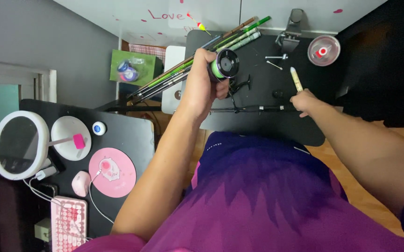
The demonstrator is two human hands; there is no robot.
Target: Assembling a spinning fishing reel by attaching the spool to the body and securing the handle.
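Your left hand (202,86) gripped the fishing reel (224,64); your right hand (304,100) pinched the thin rod (253,108), apparently fitting them; alignment needed next.

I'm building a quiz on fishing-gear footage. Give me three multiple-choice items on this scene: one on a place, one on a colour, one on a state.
1. Where does the round pink mat lie?
A. on the desk at the left
B. on the black table ahead
C. on the floor

2. What colour is the line on the fishing reel?
A. red
B. green
C. white

3. What is the left hand doing?
A. resting flat
B. closed in a grip on the reel
C. holding the mouse

Answers: 1 A, the pink mat sits by the pink mouse on the left desk. 2 B, the fishing reel shows a green spool. 3 B, the left hand wraps the reel's stem, while the right hand touches the black rod.
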